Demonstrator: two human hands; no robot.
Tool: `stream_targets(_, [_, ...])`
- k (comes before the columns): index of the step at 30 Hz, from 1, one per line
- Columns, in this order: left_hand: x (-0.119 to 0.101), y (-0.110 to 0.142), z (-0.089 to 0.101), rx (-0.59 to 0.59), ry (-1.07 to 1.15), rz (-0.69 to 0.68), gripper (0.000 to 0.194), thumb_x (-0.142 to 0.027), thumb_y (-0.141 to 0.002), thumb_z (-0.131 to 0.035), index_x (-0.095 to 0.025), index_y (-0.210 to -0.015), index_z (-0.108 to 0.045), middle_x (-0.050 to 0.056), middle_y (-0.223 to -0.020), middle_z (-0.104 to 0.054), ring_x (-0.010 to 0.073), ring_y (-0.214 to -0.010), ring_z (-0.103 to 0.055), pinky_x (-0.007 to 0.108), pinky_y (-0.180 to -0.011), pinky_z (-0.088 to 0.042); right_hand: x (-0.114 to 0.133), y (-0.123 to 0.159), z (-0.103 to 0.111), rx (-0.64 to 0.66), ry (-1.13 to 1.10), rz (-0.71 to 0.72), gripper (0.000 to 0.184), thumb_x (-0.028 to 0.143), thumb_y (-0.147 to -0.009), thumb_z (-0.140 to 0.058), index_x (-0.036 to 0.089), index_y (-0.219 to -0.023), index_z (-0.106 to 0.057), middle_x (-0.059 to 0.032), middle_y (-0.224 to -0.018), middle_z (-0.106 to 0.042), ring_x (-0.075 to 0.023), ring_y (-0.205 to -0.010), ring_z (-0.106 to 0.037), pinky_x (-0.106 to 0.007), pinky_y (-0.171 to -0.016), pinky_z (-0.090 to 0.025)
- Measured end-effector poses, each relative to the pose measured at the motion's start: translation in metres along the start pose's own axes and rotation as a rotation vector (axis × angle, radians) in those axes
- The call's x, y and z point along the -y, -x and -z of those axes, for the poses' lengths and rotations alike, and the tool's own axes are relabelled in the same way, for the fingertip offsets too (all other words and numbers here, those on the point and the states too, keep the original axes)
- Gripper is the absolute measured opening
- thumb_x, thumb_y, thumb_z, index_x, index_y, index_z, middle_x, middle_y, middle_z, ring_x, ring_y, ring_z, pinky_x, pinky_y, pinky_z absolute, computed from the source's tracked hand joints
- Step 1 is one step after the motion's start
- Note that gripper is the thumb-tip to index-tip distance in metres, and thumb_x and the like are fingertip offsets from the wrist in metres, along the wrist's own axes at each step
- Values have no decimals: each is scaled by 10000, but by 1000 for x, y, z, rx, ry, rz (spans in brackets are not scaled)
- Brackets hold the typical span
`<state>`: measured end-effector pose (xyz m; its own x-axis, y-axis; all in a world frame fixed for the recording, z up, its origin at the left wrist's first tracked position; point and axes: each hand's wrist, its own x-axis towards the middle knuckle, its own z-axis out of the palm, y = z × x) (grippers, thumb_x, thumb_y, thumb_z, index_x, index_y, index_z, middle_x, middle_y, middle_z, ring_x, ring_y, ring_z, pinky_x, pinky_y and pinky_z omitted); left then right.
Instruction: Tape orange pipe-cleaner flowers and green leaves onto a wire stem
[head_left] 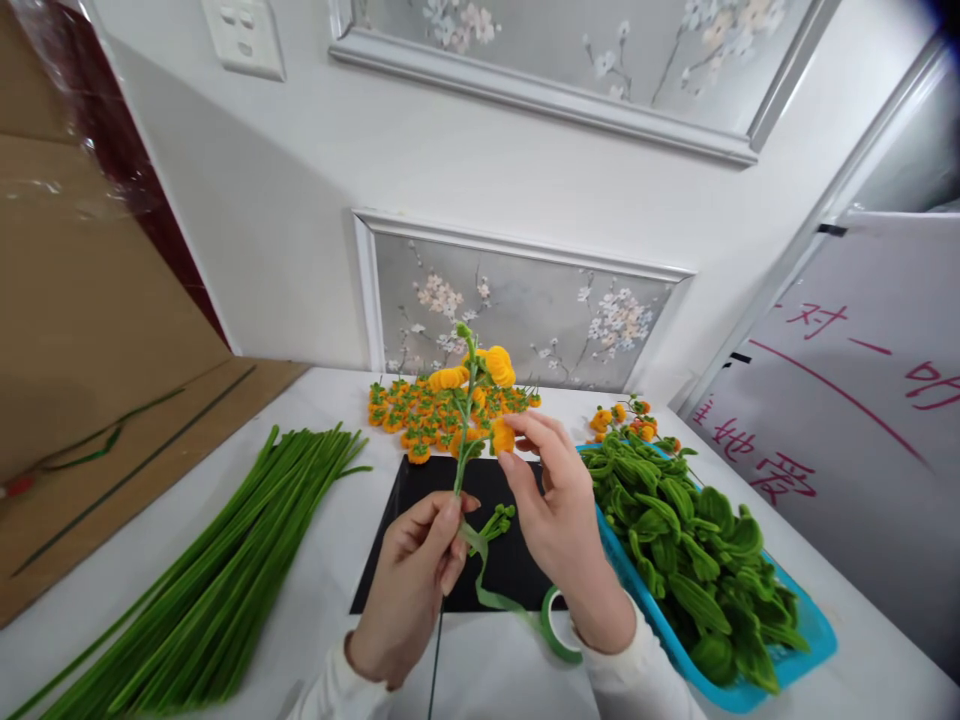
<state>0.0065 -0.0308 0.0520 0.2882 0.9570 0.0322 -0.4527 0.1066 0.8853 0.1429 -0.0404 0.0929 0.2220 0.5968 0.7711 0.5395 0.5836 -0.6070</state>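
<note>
Upright in front of me stands a flower stem [465, 440] with several orange chenille blooms, pinched low down by the fingers of my left hand [416, 565]. Pale green floral tape [487, 590] trails from that grip to a green tape roll [560, 625] lying near my right wrist. My right hand [559, 500] has its thumb and fingertips closed on a small orange chenille flower [502, 436] at the right side of the stem. Behind the left fingers, short green pieces [495, 525] lie on a black mat [405, 515].
Many orange flowers [397, 405] cover the table's back, with a smaller group [619, 418] at the right. A bundle of green pipe cleaners [247, 570] lies left. At right, a blue basket [821, 635] holds green chenille leaves [675, 550]. A wall panel [525, 260] rises behind.
</note>
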Motion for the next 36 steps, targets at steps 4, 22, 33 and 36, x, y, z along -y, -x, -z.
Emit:
stream_targets(4, [1, 0, 1, 61, 54, 41, 231, -365, -841, -605, -144, -805, -662, -71, -473, -406, 34, -418, -243, 154, -410, -185, 5, 3, -1, -17, 25, 64, 344, 176, -884, -504, 233, -1221, -540, -94, -1204, -582, -211, -1117, -540, -365, -919, -470])
stream_targets(22, [10, -9, 4, -85, -125, -85, 286, -416, -823, -611, -165, -925, -703, -41, -555, -471, 67, -483, -361, 187, -451, -285, -10, 32, -20, 441, -740, -631, 207, 350, -838, -579, 171, -740, -541, 20, -639, -572, -108, -522, -538, -260, -599, -439])
stream_targets(33, [12, -19, 12, 18, 129, 68, 127, -257, -784, -689, -157, -863, -681, -17, -702, -534, 52, -544, -442, 164, -520, -395, -32, 31, -15, 421, -269, -480, 187, 291, -841, -546, 166, -703, -550, 42, -618, -473, -93, -564, -385, -209, -517, -315])
stream_targets(36, [10, -18, 11, 17, 156, 92, 88, -251, -795, -677, -178, -823, -636, -17, -782, -539, 54, -568, -449, 181, -546, -436, -33, 32, -15, 433, -226, -478, 179, 283, -843, -534, 172, -703, -536, 42, -626, -470, -96, -566, -390, -211, -516, -317])
